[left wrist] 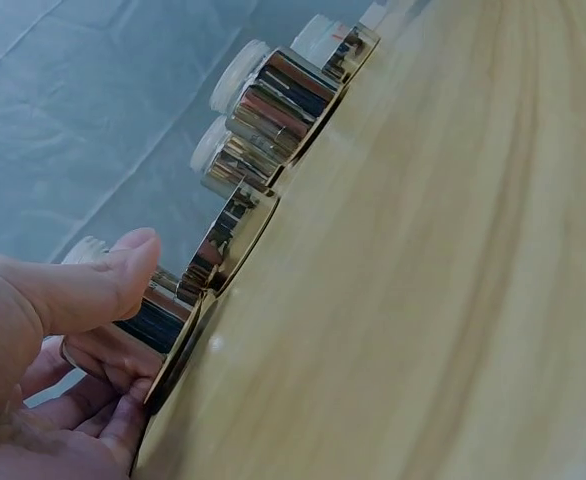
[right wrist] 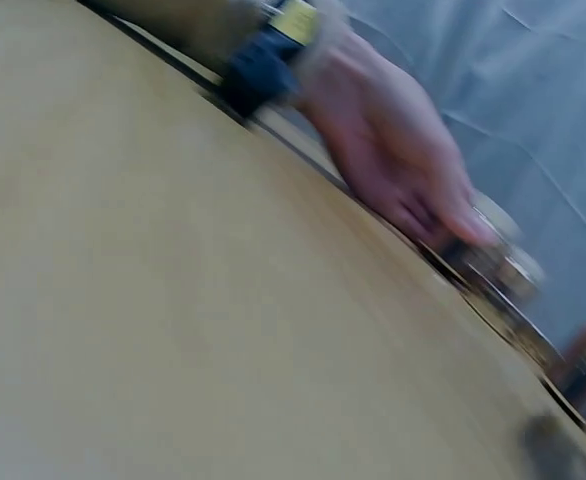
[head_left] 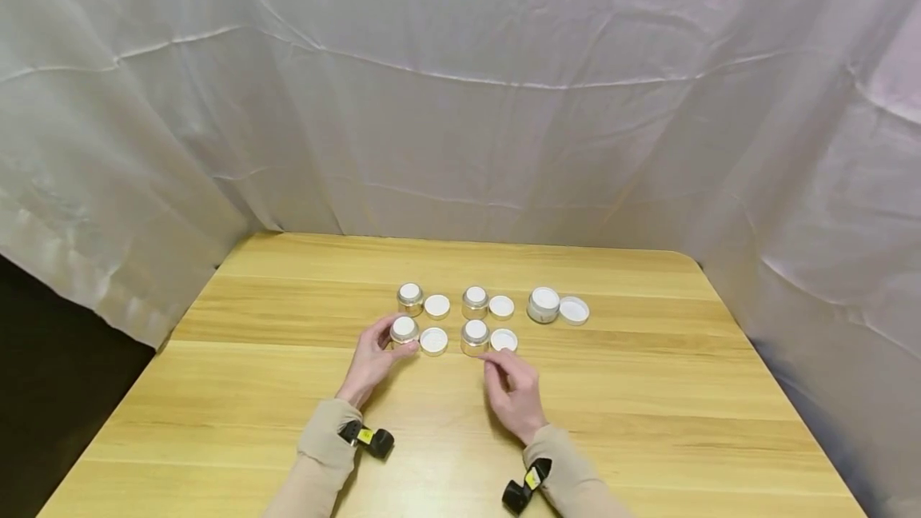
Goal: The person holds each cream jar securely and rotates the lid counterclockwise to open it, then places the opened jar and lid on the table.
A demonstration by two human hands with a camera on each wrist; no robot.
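Note:
My left hand (head_left: 374,360) grips a small gold cream jar (head_left: 404,329) with a white top at the front left. In the left wrist view, thumb and fingers go round that jar (left wrist: 151,325), which stands on the table. An upturned lid (head_left: 434,341) lies just right of it. Close to the front of a second gold jar (head_left: 475,333) and its white-lined lid (head_left: 504,340) is my right hand (head_left: 514,396), its fingers loosely bent and nothing seen in them. The right wrist view is blurred and shows the left hand (right wrist: 398,145) at its jar.
Behind stand two more gold jars, one at left (head_left: 410,299) and one in the middle (head_left: 475,303), each with a lid beside it. A wider pale jar (head_left: 543,305) and its lid (head_left: 574,310) are at right. A grey curtain (head_left: 460,142) surrounds the wooden table (head_left: 647,390).

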